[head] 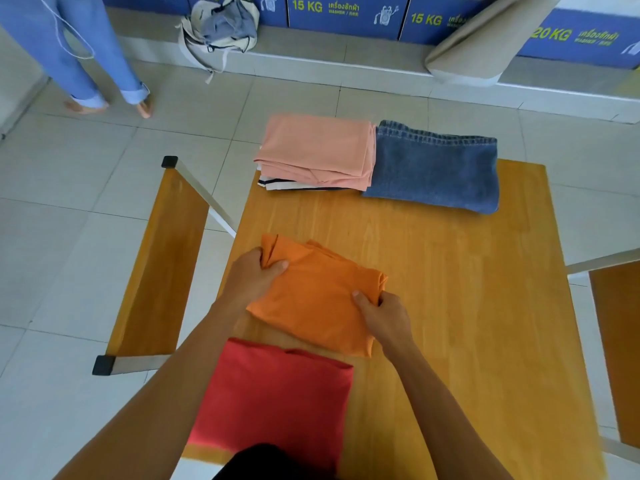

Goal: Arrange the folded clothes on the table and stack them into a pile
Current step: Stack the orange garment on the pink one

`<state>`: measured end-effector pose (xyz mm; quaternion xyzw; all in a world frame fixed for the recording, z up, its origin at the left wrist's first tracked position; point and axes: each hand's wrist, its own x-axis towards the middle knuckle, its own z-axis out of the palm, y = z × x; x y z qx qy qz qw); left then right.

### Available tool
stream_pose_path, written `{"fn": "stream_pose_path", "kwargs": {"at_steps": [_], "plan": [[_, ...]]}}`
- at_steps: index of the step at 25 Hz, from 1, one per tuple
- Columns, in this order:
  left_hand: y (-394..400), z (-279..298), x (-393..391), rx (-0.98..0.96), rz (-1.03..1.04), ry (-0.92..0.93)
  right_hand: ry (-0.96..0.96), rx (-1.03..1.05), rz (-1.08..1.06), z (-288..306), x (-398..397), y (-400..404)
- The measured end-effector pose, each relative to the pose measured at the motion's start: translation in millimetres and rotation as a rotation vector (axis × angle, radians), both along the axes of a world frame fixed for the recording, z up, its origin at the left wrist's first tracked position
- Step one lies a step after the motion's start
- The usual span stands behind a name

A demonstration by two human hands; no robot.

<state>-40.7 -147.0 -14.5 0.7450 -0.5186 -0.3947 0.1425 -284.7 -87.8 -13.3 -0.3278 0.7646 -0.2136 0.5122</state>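
Left hand (pixel 258 271): fingers curled round the far-left corner of the folded orange garment (pixel 317 296), thumb on top of the cloth, fingers tucked beneath and out of sight. Right hand (pixel 382 315): pinches the right edge of the same garment near its far-right corner, thumb on top, fingers curled under the fold.

Orange garment lies between the two hands, turned at an angle to the table (pixel 467 306) edges, over the near-left part of the top. Cannot tell whether it rests fully on the wood or is slightly lifted.

Just nearer the person, a folded red garment (pixel 277 403) lies at the near table edge; the orange piece's near corner sits close to it, contact uncertain. The left forearm crosses its left side, and a dark shape at the bottom of the frame cuts off its lower edge.

At the far edge: folded peach garment (pixel 318 147) on top of a striped white piece (pixel 280 184), mostly hidden beneath. Touching its right side, folded blue jeans (pixel 436 168).

Wooden bench (pixel 162 265) left of the table; another, cut off, at right.
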Motion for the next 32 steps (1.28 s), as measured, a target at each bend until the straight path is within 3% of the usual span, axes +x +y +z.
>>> {"fn": "stream_pose_path", "kwargs": {"at_steps": [5, 9, 12, 14, 16, 19, 23, 25, 27, 29, 32], "plan": [[-14.5, 4.4, -7.7, -0.116, 0.06, -0.143, 0.081, 0.055, 0.042, 4.2, -5.6, 6.7], [25.5, 10.1, 5.1, 0.0, 0.262, -0.276, 0.395, 0.263, 0.419, 11.4, -19.4, 11.5], [65.1, 10.7, 1.3, 0.314, 0.21, -0.266, 0.738, -0.015, 0.333, 19.3, -22.9, -6.3], [67.7, 9.0, -11.3, 0.373, 0.116, -0.133, 0.645, -0.305, 0.295, 22.9, -12.0, -26.6], [51.5, 5.9, -26.5, 0.296, 0.064, -0.108, 0.521, -0.443, 0.581, 20.4, 9.5, -44.1], [17.1, 6.3, -39.4, 0.092, 0.068, -0.159, 0.601, -0.296, 0.968, 15.0, 36.0, -48.3], [-7.4, 17.2, -29.5, -0.174, 0.158, 0.135, 0.712, -0.042, 0.814, 19.7, 50.0, -35.7], [3.9, 16.5, -21.4, -0.224, 0.167, 0.147, 0.722, 0.037, 0.824, 27.1, 58.6, -32.5], [25.0, 8.0, -11.5, -0.08, 0.144, -0.027, 0.699, 0.028, 0.847, 31.6, 59.7, -39.0], [46.5, 2.1, -0.5, 0.132, 0.137, -0.213, 0.724, -0.076, 0.739, 36.9, 49.0, -55.2], [66.8, 2.0, 8.9, 0.321, 0.21, -0.273, 0.785, -0.137, 0.609, 31.3, 29.4, -79.2]]}}
